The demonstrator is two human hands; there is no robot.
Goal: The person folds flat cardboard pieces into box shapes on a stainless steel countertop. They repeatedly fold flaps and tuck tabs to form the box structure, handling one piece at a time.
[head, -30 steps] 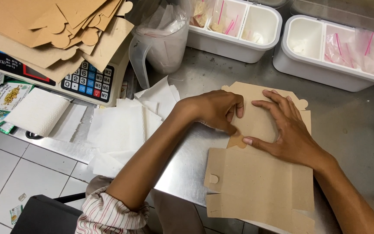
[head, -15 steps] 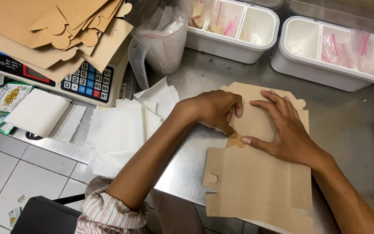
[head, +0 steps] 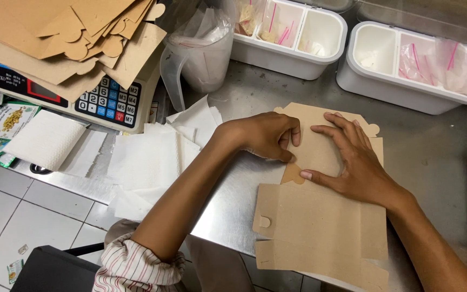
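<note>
Both hands press flat on a brown cardboard box blank lying unfolded on the steel counter: left hand curled on its upper left flap, right hand spread just beside it, fingertips nearly touching. Left of the left hand, white paper sheets; beyond them a scale under a stack of blanks. Beyond both hands, a plastic jug and two white bins holding small bags.
</note>
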